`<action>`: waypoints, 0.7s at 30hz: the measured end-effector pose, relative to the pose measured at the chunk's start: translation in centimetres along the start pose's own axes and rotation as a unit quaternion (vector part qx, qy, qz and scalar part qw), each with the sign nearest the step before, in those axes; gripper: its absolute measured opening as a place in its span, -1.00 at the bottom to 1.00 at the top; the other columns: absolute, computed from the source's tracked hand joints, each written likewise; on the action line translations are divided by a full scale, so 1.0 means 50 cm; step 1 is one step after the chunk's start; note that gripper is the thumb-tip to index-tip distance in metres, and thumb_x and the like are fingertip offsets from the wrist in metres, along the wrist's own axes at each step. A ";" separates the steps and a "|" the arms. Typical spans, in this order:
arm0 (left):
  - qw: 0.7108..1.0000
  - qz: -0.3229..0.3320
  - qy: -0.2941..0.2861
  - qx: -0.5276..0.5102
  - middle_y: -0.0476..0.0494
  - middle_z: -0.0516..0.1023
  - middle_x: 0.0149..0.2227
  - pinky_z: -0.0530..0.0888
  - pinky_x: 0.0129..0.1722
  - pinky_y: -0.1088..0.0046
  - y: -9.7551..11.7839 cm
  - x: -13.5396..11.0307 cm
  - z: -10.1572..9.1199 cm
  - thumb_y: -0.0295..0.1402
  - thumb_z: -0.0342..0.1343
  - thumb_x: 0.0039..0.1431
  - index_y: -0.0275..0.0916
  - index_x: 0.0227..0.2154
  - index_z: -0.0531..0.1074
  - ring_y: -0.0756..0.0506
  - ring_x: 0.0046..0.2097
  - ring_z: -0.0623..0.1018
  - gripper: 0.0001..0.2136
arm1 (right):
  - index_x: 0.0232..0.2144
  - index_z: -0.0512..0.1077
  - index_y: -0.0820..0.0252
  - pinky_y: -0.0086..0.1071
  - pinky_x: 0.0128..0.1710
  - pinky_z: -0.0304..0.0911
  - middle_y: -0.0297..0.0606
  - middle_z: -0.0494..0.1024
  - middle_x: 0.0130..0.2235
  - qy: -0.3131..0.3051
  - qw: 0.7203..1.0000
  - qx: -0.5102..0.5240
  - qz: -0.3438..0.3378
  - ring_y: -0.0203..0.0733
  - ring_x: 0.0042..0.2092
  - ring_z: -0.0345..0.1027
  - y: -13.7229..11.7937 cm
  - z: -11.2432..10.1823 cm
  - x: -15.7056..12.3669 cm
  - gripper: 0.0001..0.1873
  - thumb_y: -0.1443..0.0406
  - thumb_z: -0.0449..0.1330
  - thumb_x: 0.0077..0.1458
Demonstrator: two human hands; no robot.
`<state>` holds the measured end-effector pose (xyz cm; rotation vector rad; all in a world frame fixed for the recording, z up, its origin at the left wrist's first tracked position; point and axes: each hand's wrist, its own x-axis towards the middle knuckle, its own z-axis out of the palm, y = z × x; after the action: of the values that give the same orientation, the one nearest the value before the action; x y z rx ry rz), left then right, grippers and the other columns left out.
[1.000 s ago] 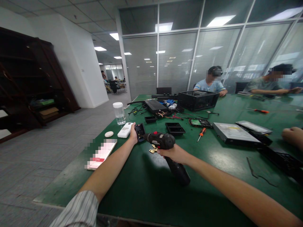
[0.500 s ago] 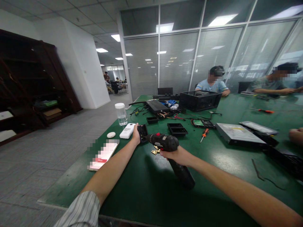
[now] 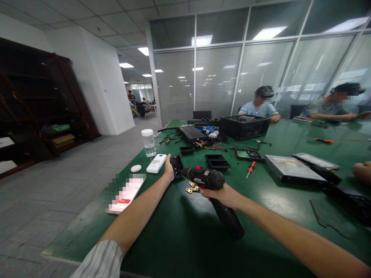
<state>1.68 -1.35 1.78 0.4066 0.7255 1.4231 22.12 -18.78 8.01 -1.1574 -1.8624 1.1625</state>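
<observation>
My left hand (image 3: 168,170) is closed on a small black plastic case (image 3: 176,165), holding it tilted up off the green table (image 3: 179,231). My right hand (image 3: 223,194) grips a black electric screwdriver (image 3: 213,191) with a red switch. Its tip points left into the case. Small brass hinges (image 3: 192,188) lie on the table just under the tool's nose.
Left of the case lie a white device (image 3: 156,163), a white oval puck (image 3: 136,168), a clear jar (image 3: 148,142) and a booklet (image 3: 126,193). Black trays (image 3: 217,162), an orange screwdriver (image 3: 249,169), an optical drive (image 3: 292,169) and an open chassis (image 3: 244,127) sit beyond. Two people sit across; another hand (image 3: 362,170) rests at right.
Both hands with the case and the tool stay together; the view has shifted a little, so they sit slightly lower and to the right.
</observation>
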 end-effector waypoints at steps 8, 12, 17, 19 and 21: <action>0.998 0.029 -0.032 0.043 -0.08 0.46 -0.60 0.42 -0.48 0.41 -0.018 0.004 -0.006 -0.03 0.04 0.10 -0.27 -0.51 0.44 -0.08 -0.57 0.47 -0.63 | -0.26 0.41 0.21 -0.39 -0.39 0.15 -0.40 0.37 -0.46 -0.014 1.000 0.004 0.021 -0.28 -0.40 0.22 0.009 -0.005 -0.010 -0.74 0.17 0.23 0.03; 0.998 0.043 -0.037 0.032 -0.02 0.43 -0.63 0.40 -0.51 0.45 -0.021 0.008 -0.008 -0.03 0.04 0.11 -0.25 -0.52 0.42 -0.04 -0.60 0.44 -0.64 | -0.21 0.44 0.21 -0.36 -0.31 0.19 -0.38 0.40 -0.45 -0.012 1.000 -0.020 -0.013 -0.25 -0.37 0.24 -0.002 -0.006 -0.015 -0.70 0.16 0.22 0.04; 0.999 0.028 -0.028 0.032 -0.01 0.42 -0.65 0.39 -0.52 0.46 -0.022 0.018 -0.015 -0.01 0.05 0.09 -0.25 -0.54 0.41 -0.03 -0.61 0.42 -0.63 | -0.14 0.43 0.21 -0.34 -0.27 0.20 -0.38 0.41 -0.44 -0.013 0.999 -0.036 -0.020 -0.24 -0.36 0.24 -0.002 -0.006 -0.014 -0.66 0.15 0.20 0.06; 0.999 0.026 -0.031 0.030 -0.01 0.43 -0.64 0.38 -0.53 0.46 -0.022 0.021 -0.016 -0.01 0.07 0.07 -0.24 -0.55 0.40 -0.03 -0.62 0.42 -0.63 | -0.12 0.42 0.21 -0.35 -0.28 0.19 -0.38 0.40 -0.45 -0.013 0.999 -0.033 -0.015 -0.24 -0.37 0.24 -0.002 -0.006 -0.013 -0.64 0.15 0.20 0.05; 0.999 0.025 -0.032 0.030 -0.02 0.44 -0.63 0.39 -0.53 0.46 -0.022 0.024 -0.018 0.00 0.09 0.06 -0.24 -0.54 0.40 -0.04 -0.61 0.44 -0.63 | -0.11 0.42 0.22 -0.35 -0.31 0.18 -0.39 0.38 -0.46 -0.011 1.000 -0.027 -0.003 -0.25 -0.38 0.22 -0.003 -0.006 -0.014 -0.62 0.14 0.21 0.05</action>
<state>1.90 -0.49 0.17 0.5190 0.7121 1.4317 22.61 -19.36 8.20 -1.1722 -1.9241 1.1325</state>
